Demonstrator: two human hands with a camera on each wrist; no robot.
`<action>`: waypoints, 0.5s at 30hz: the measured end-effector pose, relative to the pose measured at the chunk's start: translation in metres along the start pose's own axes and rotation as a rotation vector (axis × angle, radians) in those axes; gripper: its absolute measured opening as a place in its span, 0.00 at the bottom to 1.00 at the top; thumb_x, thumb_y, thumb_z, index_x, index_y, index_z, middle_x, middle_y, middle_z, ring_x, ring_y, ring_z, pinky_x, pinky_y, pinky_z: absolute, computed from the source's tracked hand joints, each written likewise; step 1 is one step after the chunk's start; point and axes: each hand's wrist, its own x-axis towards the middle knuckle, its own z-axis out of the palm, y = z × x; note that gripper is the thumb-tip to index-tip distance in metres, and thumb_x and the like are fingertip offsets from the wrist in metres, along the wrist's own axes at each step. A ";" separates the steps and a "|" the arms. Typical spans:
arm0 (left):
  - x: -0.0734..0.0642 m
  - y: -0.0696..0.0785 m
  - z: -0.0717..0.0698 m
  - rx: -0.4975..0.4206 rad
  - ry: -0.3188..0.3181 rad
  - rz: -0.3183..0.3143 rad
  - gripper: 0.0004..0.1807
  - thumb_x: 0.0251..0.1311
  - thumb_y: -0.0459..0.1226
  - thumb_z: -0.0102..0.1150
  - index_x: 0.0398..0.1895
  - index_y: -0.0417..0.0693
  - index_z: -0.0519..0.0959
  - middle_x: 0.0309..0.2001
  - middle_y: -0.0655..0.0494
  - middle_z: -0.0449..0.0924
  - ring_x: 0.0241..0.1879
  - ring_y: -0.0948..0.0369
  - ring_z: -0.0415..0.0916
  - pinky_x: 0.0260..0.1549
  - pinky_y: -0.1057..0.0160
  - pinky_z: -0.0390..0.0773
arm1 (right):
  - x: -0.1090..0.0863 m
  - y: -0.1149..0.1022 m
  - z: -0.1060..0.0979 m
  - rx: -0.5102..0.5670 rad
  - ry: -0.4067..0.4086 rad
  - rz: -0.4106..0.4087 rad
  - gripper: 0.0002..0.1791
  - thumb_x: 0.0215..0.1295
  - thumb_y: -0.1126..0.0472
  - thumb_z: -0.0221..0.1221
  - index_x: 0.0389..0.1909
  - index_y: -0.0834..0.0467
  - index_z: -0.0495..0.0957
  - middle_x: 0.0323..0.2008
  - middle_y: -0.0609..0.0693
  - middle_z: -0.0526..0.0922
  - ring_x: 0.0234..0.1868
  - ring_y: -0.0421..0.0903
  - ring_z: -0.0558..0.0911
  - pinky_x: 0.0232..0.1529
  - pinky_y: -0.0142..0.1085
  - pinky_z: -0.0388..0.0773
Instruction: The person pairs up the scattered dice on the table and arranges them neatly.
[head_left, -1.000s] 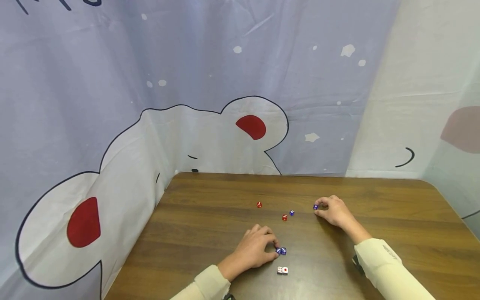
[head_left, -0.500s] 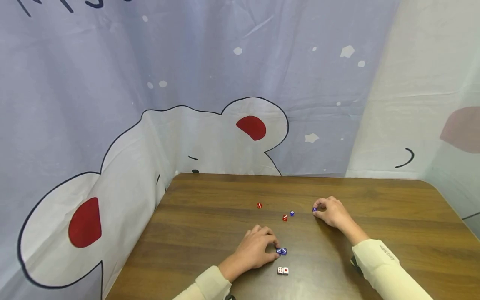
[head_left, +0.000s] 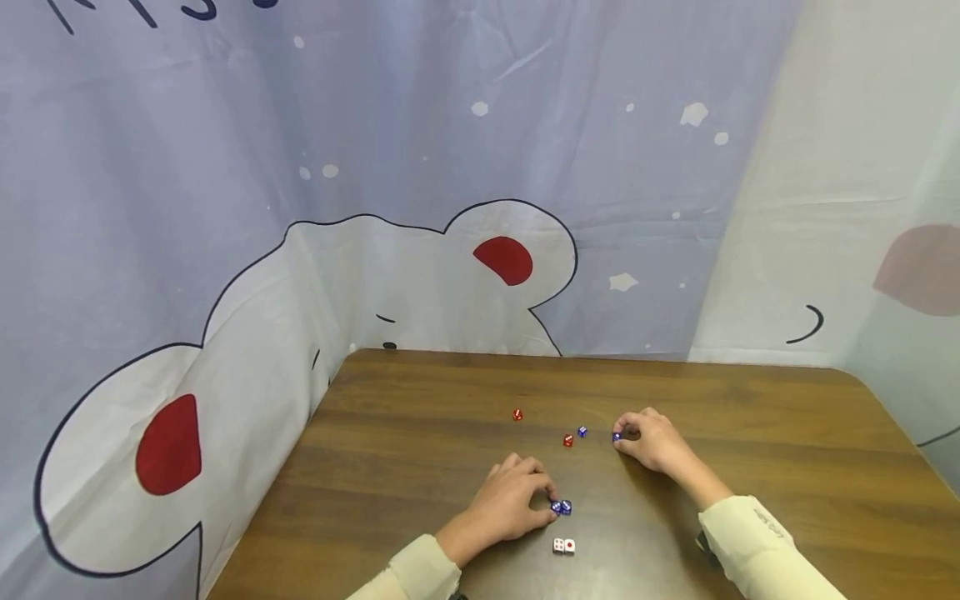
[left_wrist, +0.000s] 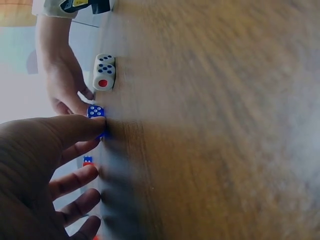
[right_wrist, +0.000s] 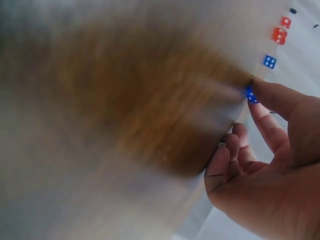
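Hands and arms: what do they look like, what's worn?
The left hand and right hand are ungloved. The left sleeve and right sleeve are pale yellow, the right one bearing small dark lettering. A black device with a yellow patch sits by the right cuff.

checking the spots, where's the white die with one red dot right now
The one-dot die is right of centre near the head view's bottom edge, beside the other white die on its left, below the blue dice at the left hand.
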 end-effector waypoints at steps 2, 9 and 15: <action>0.000 0.000 0.001 0.003 0.004 0.003 0.10 0.54 0.53 0.73 0.38 0.69 0.84 0.48 0.70 0.78 0.47 0.66 0.68 0.44 0.65 0.68 | -0.003 -0.002 0.002 -0.002 -0.005 0.008 0.07 0.58 0.60 0.70 0.35 0.52 0.82 0.39 0.57 0.78 0.43 0.55 0.78 0.45 0.52 0.75; 0.002 -0.001 0.002 -0.008 0.009 -0.001 0.10 0.54 0.53 0.73 0.38 0.69 0.84 0.50 0.69 0.78 0.49 0.65 0.69 0.47 0.63 0.69 | -0.012 -0.013 0.004 -0.001 -0.029 -0.011 0.08 0.56 0.59 0.71 0.35 0.52 0.81 0.37 0.55 0.77 0.41 0.53 0.77 0.43 0.52 0.75; 0.003 -0.003 0.004 -0.022 0.015 0.006 0.11 0.53 0.52 0.74 0.38 0.68 0.84 0.50 0.68 0.78 0.48 0.65 0.69 0.47 0.63 0.69 | -0.019 -0.025 0.010 0.008 -0.053 -0.020 0.10 0.55 0.59 0.72 0.34 0.50 0.81 0.35 0.51 0.76 0.39 0.48 0.75 0.42 0.47 0.75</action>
